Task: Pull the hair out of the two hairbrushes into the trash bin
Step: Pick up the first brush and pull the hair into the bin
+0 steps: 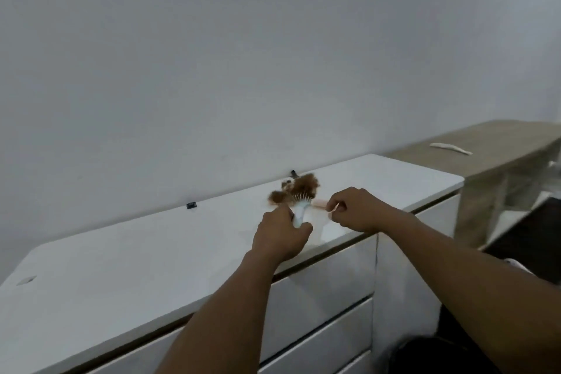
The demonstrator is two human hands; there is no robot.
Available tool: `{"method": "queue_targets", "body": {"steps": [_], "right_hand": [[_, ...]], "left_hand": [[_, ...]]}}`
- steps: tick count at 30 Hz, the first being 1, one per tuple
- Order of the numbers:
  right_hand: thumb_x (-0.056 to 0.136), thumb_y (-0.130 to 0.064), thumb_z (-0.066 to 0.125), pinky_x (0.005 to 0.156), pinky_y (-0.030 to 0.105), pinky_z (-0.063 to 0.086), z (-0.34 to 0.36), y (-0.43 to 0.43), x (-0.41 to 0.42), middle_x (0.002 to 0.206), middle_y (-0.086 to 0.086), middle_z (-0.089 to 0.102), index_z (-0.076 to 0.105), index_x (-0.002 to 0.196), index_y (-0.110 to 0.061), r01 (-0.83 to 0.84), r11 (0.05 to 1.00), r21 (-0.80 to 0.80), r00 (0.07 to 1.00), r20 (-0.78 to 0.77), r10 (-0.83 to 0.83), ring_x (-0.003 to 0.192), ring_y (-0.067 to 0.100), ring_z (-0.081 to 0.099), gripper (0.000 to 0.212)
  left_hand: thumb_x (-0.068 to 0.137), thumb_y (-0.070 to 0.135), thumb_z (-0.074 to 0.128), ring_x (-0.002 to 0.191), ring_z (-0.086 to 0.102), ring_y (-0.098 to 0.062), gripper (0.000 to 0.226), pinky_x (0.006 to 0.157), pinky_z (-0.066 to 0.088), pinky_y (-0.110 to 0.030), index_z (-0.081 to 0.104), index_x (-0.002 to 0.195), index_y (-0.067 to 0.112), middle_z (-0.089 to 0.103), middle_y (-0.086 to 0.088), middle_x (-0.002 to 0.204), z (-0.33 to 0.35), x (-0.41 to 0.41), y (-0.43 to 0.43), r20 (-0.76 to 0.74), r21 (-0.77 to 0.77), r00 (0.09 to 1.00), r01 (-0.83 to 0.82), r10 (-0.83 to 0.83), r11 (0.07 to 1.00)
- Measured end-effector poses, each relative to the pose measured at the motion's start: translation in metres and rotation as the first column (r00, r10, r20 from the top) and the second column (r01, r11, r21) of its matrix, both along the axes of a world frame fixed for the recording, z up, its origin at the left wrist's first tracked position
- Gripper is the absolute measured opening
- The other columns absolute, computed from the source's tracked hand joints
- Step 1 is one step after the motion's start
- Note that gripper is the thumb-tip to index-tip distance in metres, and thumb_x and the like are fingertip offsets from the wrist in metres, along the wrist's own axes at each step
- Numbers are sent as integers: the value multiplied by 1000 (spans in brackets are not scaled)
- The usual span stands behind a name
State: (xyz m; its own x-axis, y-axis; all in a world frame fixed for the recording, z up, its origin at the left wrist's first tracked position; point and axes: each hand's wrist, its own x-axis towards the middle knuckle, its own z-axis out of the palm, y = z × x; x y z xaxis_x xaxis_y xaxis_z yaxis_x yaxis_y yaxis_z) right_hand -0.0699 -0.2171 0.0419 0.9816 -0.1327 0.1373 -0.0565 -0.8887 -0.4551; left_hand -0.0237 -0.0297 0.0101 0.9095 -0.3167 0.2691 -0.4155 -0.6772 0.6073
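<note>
Head view: our left hand (280,234) grips the pale blue hairbrush (299,214) by its handle above the white table (121,267); our right hand (353,209), at 3 o'clock, pinches the pink hairbrush (318,203). We should steady the handle, tug the reddish-brown hair clump (299,187) from its roots

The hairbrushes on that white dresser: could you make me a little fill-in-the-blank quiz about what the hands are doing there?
1. The left hand grips the pale blue hairbrush by its ____.
2. The clump of hair caught in the brushes is reddish-____ in colour.
3. The right hand closes on the handle of the ____ hairbrush.
4. Both hands work above the top of a ____ dresser.

Missing words: handle; brown; pink; white
</note>
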Motion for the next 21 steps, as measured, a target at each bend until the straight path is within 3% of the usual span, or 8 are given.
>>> {"method": "queue_targets", "body": {"steps": [5, 9, 15, 21], "right_hand": [[90, -24, 61, 84, 31, 54, -16, -59, -73, 91, -3, 69, 73, 103, -19, 172, 984, 51, 985, 16, -173, 89, 18, 69, 18], [88, -24, 62, 78, 34, 59, -43, -99, -120, 87, 3, 75, 74, 98, -18, 276, 953, 124, 960, 13, -280, 79, 16, 74, 17], [93, -14, 60, 81, 38, 59, -111, -125, -179, 92, 12, 75, 72, 104, -7, 308, 916, 256, 950, -29, -312, 82, 23, 74, 18], [89, -18, 62, 84, 35, 59, -188, -146, -188, 81, 6, 75, 72, 94, -19, 377, 855, 357, 925, -102, -365, 82, 20, 74, 11]], "left_hand": [[81, 43, 65, 76, 60, -17, 29, 64, 49, -33, 57, 92, 18, 58, 4, 83, -8, -47, -52, 17, 16, 983, 183, -183, 983], [80, 42, 66, 75, 59, -16, 28, 63, 49, -33, 57, 95, 20, 57, 7, 81, -37, -85, -88, 11, 3, 962, 274, -274, 962], [80, 44, 66, 76, 62, -23, 33, 67, 54, -37, 59, 98, 18, 63, -2, 88, -117, -136, -118, -84, 43, 950, 304, -300, 952], [79, 45, 64, 76, 61, -25, 32, 61, 45, -33, 55, 93, 18, 64, -5, 87, -192, -150, -130, -222, 122, 929, 329, -297, 937]]}}
